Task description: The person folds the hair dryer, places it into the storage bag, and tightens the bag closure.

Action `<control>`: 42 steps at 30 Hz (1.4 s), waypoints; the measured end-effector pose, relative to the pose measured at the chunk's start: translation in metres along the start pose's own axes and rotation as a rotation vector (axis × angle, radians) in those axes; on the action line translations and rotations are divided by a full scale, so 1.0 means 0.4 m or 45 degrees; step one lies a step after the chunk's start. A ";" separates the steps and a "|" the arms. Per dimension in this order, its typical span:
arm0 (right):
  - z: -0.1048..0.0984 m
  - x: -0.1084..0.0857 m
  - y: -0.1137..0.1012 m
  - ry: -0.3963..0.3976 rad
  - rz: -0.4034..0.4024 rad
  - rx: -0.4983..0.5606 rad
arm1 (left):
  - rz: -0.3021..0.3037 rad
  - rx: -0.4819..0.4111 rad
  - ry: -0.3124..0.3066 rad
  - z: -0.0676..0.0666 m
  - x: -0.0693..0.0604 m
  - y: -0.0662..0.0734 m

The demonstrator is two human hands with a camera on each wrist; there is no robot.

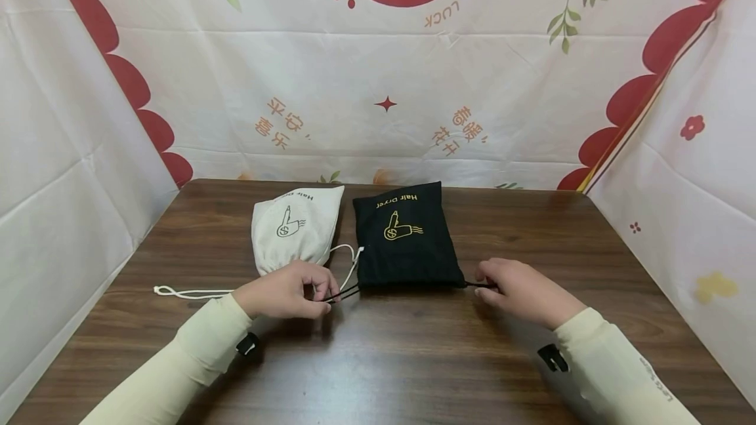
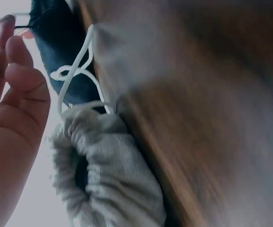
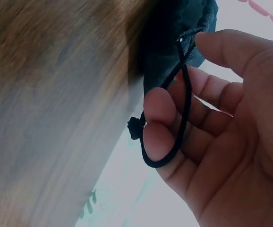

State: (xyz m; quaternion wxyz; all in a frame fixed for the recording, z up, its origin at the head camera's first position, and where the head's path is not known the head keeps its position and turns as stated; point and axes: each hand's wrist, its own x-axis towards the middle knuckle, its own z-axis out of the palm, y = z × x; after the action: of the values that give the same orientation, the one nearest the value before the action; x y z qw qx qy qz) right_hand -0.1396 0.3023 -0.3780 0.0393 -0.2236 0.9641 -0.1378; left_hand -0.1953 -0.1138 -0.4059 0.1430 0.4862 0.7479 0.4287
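A black drawstring bag (image 1: 407,241) printed with a yellow hair dryer and "Hair Dryer" lies flat on the table. Off its left corner runs a black drawstring (image 1: 350,293), pinched by my left hand (image 1: 289,290). My right hand (image 1: 522,290) has curled fingers through the other drawstring; in the right wrist view this knotted black cord loop (image 3: 187,101) goes around two fingers. Beside the black bag, on the left, lies a white drawstring bag (image 1: 298,225) with a black hair dryer print. Its gathered mouth (image 2: 91,156) appears below my left hand in the left wrist view.
A white cord (image 1: 191,293) from the white bag trails left over the brown wooden table (image 1: 407,359); another white cord (image 1: 356,264) curls between the bags. Patterned white cloth (image 1: 331,64) hangs behind the table and at both sides.
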 end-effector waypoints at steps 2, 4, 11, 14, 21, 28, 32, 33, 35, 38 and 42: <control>0.000 -0.001 -0.003 -0.001 -0.012 -0.004 | -0.021 0.031 -0.025 0.006 0.005 0.004; 0.000 -0.002 -0.005 -0.012 -0.014 0.004 | -0.063 0.087 -0.038 0.007 0.008 0.011; 0.006 -0.006 0.012 -0.054 -0.010 0.015 | -0.227 0.409 -0.055 -0.015 -0.001 0.057; 0.006 -0.008 0.017 -0.038 -0.002 -0.015 | -0.241 0.446 -0.068 -0.025 -0.011 0.076; 0.000 -0.010 0.020 0.008 0.029 -0.065 | -0.266 0.485 -0.045 -0.038 -0.036 0.092; 0.001 -0.014 0.032 0.008 0.079 -0.057 | -0.294 0.499 -0.017 -0.059 -0.061 0.082; 0.004 -0.013 0.046 0.010 0.118 -0.055 | -0.310 0.495 0.031 -0.086 -0.081 0.077; 0.004 -0.014 0.050 0.012 0.126 -0.061 | -0.316 0.489 0.041 -0.093 -0.087 0.075; 0.004 -0.014 0.056 0.028 0.122 -0.077 | -0.326 0.492 0.061 -0.105 -0.100 0.069; -0.001 -0.018 0.066 0.071 0.116 -0.113 | -0.361 0.473 0.102 -0.117 -0.116 0.061; -0.010 -0.029 0.080 0.110 0.112 -0.137 | -0.420 0.460 0.160 -0.126 -0.135 0.048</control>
State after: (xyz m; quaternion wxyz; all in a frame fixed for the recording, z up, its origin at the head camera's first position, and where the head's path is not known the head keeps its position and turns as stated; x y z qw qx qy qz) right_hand -0.1433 0.3361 -0.3830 -0.0083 -0.1768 0.9798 -0.0936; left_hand -0.1893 -0.1821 -0.3722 0.0749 0.3475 0.8891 0.2884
